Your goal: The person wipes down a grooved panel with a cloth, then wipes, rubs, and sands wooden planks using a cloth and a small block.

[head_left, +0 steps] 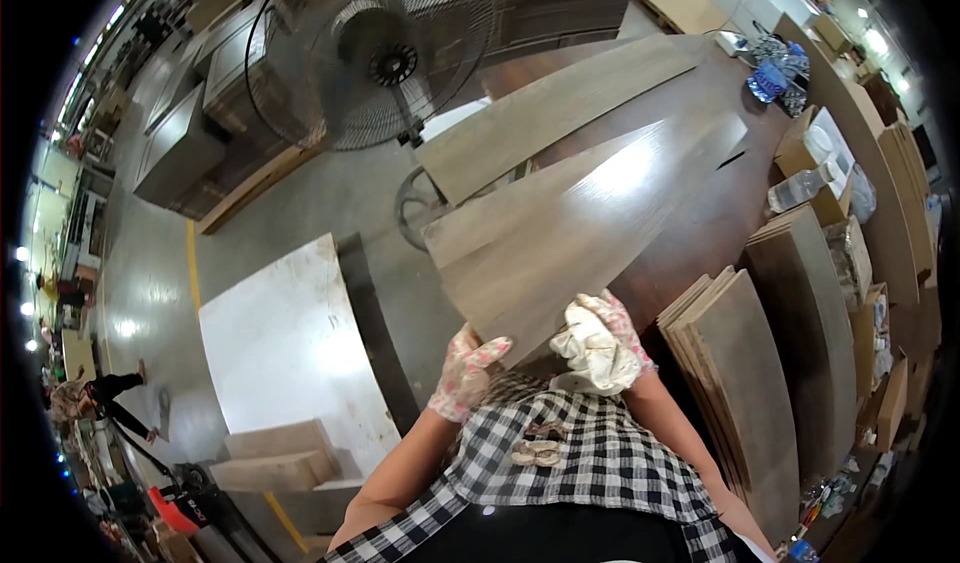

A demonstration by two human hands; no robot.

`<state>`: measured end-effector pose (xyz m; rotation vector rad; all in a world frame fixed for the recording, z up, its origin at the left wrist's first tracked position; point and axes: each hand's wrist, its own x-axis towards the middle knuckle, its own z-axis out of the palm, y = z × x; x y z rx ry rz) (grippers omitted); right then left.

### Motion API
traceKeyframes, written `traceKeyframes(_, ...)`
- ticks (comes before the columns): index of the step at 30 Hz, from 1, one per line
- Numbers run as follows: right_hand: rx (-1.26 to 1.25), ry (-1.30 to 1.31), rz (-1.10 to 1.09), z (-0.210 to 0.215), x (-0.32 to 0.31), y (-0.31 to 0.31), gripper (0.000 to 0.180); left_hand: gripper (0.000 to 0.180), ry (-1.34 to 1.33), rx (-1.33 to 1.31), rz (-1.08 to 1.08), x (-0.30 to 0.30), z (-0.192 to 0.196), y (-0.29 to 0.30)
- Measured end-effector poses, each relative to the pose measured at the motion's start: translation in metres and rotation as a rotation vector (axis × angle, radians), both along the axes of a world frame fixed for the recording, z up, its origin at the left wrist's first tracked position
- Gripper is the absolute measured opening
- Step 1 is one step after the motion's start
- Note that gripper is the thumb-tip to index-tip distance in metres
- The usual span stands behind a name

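The long grey-brown wood-grain laminate plank [590,233] lies slanted across the near-left corner of the dark reddish-brown worktable [700,233], its near end overhanging the table edge toward the person's checked apron. A second grey plank [560,103] lies just beyond it, reaching toward the table's far edge.

The left hand [465,368], in a pink-flowered work glove, holds the near end of the plank from below and the side; its fingers curl together around the plank's lower left edge, the thumb side hidden. The right hand [600,343], gloved the same, presses a crumpled off-white cloth [590,353] against the plank's near end; its fingers are closed over the cloth, and I cannot tell how tightly.

The step looks like wiping the plank's face. To do it well, the left hand should brace the overhanging end so the plank does not swing or tip off the corner, while the cloth runs along the grain in long even passes, not across it. Glare on the middle of the plank can help show streaks. The stack of brown boards [760,383] leaning along the table's right edge stands near the right elbow, so that elbow should stay tucked in. The large black pedestal fan [375,58] stands beyond the table's left edge, well apart.
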<state>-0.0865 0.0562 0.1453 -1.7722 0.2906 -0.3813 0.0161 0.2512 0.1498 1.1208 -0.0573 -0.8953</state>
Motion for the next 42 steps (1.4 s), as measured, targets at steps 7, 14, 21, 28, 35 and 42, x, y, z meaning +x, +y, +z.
traceKeyframes(7,0.16,0.096,0.064,-0.056,0.036,-0.017,0.023,0.044,0.007,-0.101,0.09,0.029,-0.001,0.008)
traceKeyframes(14,-0.072,-0.016,0.145,-0.004,0.088,-0.032,0.034,0.039,-0.059,-0.304,0.049,0.086,0.009,-0.023)
traceKeyframes(21,0.116,0.056,0.212,0.062,0.036,-0.031,0.03,0.035,-0.141,0.008,-0.022,0.187,-0.008,-0.033)
traceKeyframes(28,0.908,0.157,-0.274,0.045,-0.049,-0.012,0.036,0.037,-0.492,0.679,-0.122,0.262,-0.012,-0.04)
traceKeyframes(35,0.903,0.161,-0.404,0.046,-0.075,0.009,0.034,0.042,-0.192,0.525,-0.088,0.253,-0.037,-0.056)
traceKeyframes(42,0.889,0.193,-0.378,0.05,-0.074,0.027,0.038,0.046,-0.137,0.41,-0.043,0.312,-0.096,-0.068)
